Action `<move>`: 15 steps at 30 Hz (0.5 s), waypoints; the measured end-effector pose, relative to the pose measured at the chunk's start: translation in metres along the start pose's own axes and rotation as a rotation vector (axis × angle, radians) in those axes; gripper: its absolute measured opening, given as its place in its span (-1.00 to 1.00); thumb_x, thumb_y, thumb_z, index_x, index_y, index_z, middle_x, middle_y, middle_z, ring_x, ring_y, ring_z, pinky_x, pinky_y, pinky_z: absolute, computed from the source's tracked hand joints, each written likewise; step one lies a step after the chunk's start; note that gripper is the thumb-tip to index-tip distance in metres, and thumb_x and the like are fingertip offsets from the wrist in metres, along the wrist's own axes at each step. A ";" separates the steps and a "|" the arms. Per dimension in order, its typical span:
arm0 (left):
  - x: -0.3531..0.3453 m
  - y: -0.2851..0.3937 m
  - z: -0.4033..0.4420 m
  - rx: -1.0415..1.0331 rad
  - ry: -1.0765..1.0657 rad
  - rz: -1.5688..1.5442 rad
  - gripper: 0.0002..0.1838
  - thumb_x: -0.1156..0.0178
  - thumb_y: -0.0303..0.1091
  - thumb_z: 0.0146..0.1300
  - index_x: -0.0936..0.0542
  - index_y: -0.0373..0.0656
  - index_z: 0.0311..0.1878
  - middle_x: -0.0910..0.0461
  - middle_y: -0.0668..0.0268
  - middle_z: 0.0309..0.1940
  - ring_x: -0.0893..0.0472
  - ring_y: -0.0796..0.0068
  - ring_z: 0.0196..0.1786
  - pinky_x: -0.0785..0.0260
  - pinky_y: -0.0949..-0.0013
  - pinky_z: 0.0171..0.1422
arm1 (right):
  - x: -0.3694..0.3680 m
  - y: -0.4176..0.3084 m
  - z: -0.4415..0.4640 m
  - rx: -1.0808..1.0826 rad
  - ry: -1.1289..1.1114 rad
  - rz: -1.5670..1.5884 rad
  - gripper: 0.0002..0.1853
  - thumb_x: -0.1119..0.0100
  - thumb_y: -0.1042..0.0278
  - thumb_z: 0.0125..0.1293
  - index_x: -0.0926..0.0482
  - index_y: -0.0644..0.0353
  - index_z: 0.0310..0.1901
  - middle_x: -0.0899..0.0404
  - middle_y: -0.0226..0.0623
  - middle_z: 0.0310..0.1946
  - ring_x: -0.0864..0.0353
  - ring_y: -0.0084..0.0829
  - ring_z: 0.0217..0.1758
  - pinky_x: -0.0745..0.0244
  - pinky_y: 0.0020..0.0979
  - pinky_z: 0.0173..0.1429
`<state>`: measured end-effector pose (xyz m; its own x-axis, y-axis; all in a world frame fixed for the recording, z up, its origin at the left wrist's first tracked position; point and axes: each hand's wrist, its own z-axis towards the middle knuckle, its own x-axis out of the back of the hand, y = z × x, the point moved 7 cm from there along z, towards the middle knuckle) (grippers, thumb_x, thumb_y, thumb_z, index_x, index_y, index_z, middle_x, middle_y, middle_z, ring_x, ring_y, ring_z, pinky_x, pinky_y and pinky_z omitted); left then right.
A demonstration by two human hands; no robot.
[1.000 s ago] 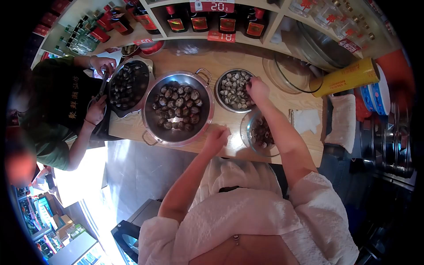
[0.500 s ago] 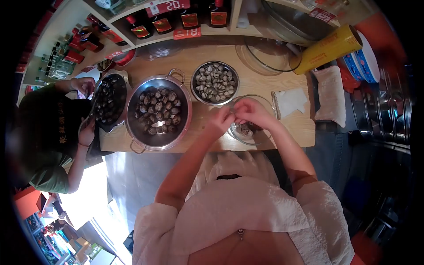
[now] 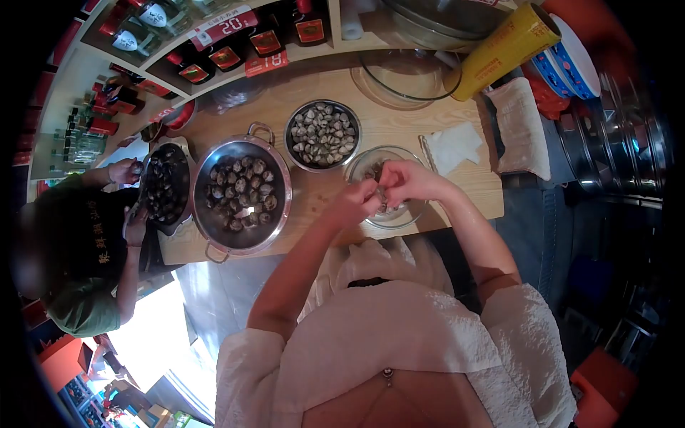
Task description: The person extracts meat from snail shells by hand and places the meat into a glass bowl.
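My left hand and my right hand meet over a clear glass bowl near the table's front edge. Both are closed, fingertips pinched together around something small that I cannot make out. Inside the bowl lie dark, greyish pieces, partly hidden by my fingers. Just behind and left of it is a steel bowl full of small clams. Farther left, a large two-handled steel pot holds several round, dark brown shellfish.
At left a co-worker handles a pan of dark shellfish. A white cloth, an empty glass bowl and a yellow roll lie to the right and back. Bottle shelves border the table's far side.
The view has shifted, so the table's contents sit farther left in the picture. My hands stay together over the glass bowl. The co-worker's upper hand has moved slightly.
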<state>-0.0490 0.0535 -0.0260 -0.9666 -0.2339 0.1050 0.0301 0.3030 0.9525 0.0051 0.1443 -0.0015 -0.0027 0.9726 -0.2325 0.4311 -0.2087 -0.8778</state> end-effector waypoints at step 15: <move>-0.002 -0.002 -0.011 0.124 -0.084 -0.158 -0.77 0.08 -0.26 0.18 -0.43 -0.22 -0.25 -0.45 0.36 -0.57 -0.37 0.59 -0.46 -0.21 0.51 -0.32 | -0.008 0.009 0.001 -0.041 -0.065 0.066 -0.84 -0.08 0.54 0.05 -0.39 0.26 -0.29 -0.51 -0.34 -0.48 -0.54 -0.57 -0.43 -0.51 -0.57 -0.35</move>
<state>-0.0441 0.0428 -0.0246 -0.9748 -0.2113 -0.0722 -0.1501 0.3812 0.9122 0.0085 0.1350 -0.0081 -0.0307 0.9480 -0.3168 0.4690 -0.2662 -0.8421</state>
